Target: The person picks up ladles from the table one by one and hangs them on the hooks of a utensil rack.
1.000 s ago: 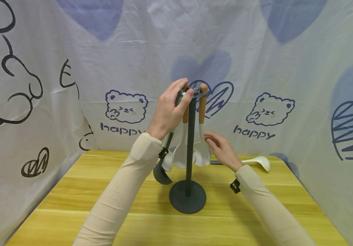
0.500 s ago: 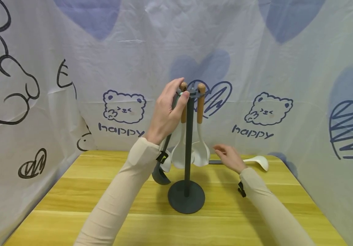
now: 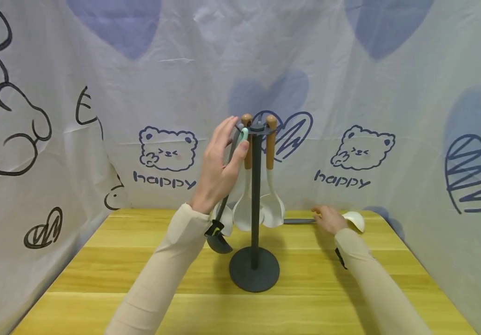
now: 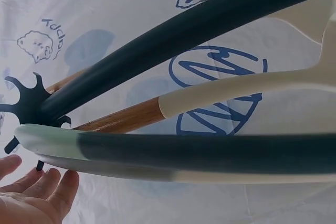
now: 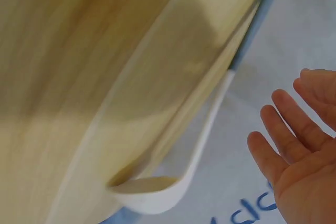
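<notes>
A dark utensil rack (image 3: 255, 195) stands upright on a round base. My left hand (image 3: 217, 172) is beside its top, with loosely spread fingers at the mint-tipped end of a dark ladle (image 3: 219, 244) that hangs there. In the left wrist view, the fingertips (image 4: 67, 184) lie just below that handle end and a grey handle (image 4: 121, 168) beside it. My right hand (image 3: 330, 220) reaches over a white ladle (image 3: 354, 220) lying at the back of the table. Its fingers are relaxed and apart from the ladle's grey handle (image 5: 257, 22) in the right wrist view.
Two white utensils with wooden handles, one a turner-like shape (image 3: 243, 214) and one a ladle-like shape (image 3: 272, 210), hang on the rack. Another white head (image 3: 224, 218) hangs behind the dark ladle. A printed cloth (image 3: 232, 56) rises behind the wooden table (image 3: 182, 298).
My right hand has moved right and down, from beside the hanging white utensils to over the lying ladle. My left hand has slid slightly down and left, uncovering the mint handle end.
</notes>
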The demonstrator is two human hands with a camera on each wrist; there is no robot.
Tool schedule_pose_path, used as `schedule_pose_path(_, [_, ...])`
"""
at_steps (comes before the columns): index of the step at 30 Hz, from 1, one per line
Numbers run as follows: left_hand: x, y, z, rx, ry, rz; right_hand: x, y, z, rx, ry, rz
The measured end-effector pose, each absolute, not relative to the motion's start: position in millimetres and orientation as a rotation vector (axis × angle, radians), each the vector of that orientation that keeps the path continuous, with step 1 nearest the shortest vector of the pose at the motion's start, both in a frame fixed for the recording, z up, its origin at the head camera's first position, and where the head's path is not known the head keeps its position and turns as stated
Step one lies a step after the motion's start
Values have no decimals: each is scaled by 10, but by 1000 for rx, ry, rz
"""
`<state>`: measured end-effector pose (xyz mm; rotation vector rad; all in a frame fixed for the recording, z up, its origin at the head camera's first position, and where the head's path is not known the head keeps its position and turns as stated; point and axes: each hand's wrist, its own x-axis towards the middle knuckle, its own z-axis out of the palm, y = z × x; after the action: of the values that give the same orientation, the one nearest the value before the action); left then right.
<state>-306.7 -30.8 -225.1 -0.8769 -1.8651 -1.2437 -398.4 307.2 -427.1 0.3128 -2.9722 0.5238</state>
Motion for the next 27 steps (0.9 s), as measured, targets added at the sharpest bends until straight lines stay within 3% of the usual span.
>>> schedule_pose_path(11, [-3006,-365,-2338,-888,-1872,-1333,-3928,3365,-4397,294,-3048,195])
schedule_pose_path(27, [-3003,-376,-2359,-886,-1874,-1382,-3907,3496,-4477,160,-3085,219])
